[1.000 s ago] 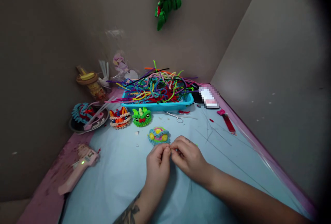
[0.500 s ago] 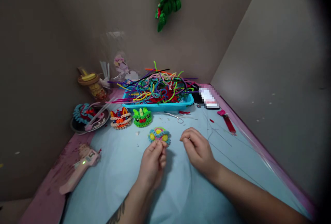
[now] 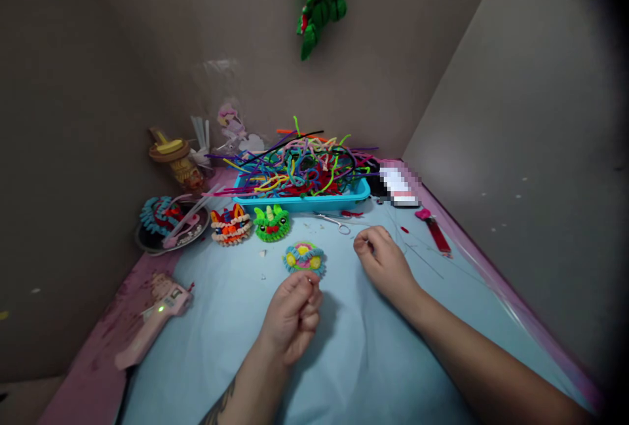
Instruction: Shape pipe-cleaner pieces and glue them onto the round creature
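My left hand (image 3: 293, 315) is closed in a pinch, with a tiny shiny speck at its fingertips that is too small to name. Just beyond those fingertips, a blue, yellow and pink pipe-cleaner piece (image 3: 304, 258) lies on the light blue cloth (image 3: 339, 359). My right hand (image 3: 384, 262) hovers further right, its fingers curled together; whatever they may hold is hidden. Behind the hands sit a green pipe-cleaner animal head (image 3: 272, 223) and an orange and cream one (image 3: 230, 224). Small scissors (image 3: 339, 224) rest near the tray.
A blue tray (image 3: 304, 203) heaped with pipe cleaners stands at the back. On the left are a pink glue gun (image 3: 157, 327) and a metal bowl (image 3: 147, 241). A phone (image 3: 400, 186) and a red strap (image 3: 437, 236) lie to the right, with thin wires (image 3: 422, 261) nearby.
My right hand has moved away from the left, up and to the right. My left hand has turned slightly and shifted a little right, showing a shiny speck at its fingertips.
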A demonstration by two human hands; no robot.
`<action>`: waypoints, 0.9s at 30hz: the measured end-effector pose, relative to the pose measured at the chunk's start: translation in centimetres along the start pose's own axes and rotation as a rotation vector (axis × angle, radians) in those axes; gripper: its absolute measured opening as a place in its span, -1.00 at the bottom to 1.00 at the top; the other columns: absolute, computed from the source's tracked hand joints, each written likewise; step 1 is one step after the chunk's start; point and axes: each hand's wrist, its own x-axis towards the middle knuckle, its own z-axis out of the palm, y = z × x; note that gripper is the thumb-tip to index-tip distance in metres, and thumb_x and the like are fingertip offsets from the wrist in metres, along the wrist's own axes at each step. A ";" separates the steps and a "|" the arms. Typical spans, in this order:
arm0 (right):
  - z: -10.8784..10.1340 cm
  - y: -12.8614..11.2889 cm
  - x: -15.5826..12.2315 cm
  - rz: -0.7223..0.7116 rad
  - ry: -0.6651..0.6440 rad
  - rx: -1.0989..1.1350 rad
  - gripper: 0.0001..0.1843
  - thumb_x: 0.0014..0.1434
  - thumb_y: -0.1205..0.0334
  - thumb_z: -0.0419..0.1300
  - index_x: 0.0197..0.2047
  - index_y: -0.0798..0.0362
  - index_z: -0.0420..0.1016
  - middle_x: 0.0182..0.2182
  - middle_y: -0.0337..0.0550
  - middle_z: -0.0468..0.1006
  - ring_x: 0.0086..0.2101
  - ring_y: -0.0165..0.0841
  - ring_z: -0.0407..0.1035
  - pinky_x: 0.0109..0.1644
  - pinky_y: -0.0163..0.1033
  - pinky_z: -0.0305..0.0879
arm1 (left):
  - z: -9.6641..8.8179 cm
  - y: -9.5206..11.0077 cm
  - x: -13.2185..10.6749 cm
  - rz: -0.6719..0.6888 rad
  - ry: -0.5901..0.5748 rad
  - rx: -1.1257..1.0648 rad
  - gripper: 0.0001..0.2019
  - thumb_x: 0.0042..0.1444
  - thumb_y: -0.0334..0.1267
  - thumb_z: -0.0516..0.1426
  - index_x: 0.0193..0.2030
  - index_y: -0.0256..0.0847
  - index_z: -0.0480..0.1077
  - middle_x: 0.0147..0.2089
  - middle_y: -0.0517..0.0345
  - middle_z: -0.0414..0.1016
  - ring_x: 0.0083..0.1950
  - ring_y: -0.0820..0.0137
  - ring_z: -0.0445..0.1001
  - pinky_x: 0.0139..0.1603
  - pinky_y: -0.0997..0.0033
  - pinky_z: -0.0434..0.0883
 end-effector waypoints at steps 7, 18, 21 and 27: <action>0.4 0.1 -0.3 -0.063 0.019 0.075 -0.78 0.21 0.07 0.03 -0.33 0.02 0.33 -0.28 -0.11 0.38 -0.40 -0.33 0.30 -0.25 -0.19 0.28 | -3.3 6.2 -0.9 0.443 0.194 0.149 -0.63 -0.20 -0.23 0.31 -0.56 -0.20 0.12 -0.66 0.47 -0.06 -0.70 0.67 -0.15 -0.74 0.69 -0.14; 0.5 -0.5 -0.6 -0.030 -0.030 0.101 -0.90 0.14 0.18 0.11 -0.32 0.02 0.34 -0.25 -0.12 0.38 -0.35 -0.34 0.33 -0.30 -0.23 0.31 | -10.0 7.1 0.2 0.563 0.325 1.745 -0.81 0.03 -0.16 0.11 -0.34 -0.13 0.54 -0.32 0.14 0.60 -0.29 0.30 0.51 -0.22 0.36 0.37; 0.5 -0.6 -0.6 -0.020 -0.047 0.100 -0.91 0.13 0.20 0.12 -0.32 0.03 0.35 -0.25 -0.12 0.37 -0.35 -0.35 0.34 -0.31 -0.24 0.31 | -10.2 6.9 0.3 0.553 0.282 1.791 -0.79 0.06 -0.17 0.09 -0.30 -0.11 0.55 -0.31 0.13 0.60 -0.27 0.29 0.52 -0.20 0.35 0.38; 0.7 -0.4 -0.6 -0.022 -0.079 0.096 -0.91 0.13 0.20 0.12 -0.32 0.03 0.36 -0.23 -0.13 0.38 -0.38 -0.38 0.34 -0.31 -0.25 0.32 | -10.0 7.1 0.3 0.562 0.268 1.699 -0.82 0.01 -0.19 0.14 -0.29 -0.10 0.56 -0.33 0.13 0.59 -0.31 0.30 0.50 -0.22 0.36 0.35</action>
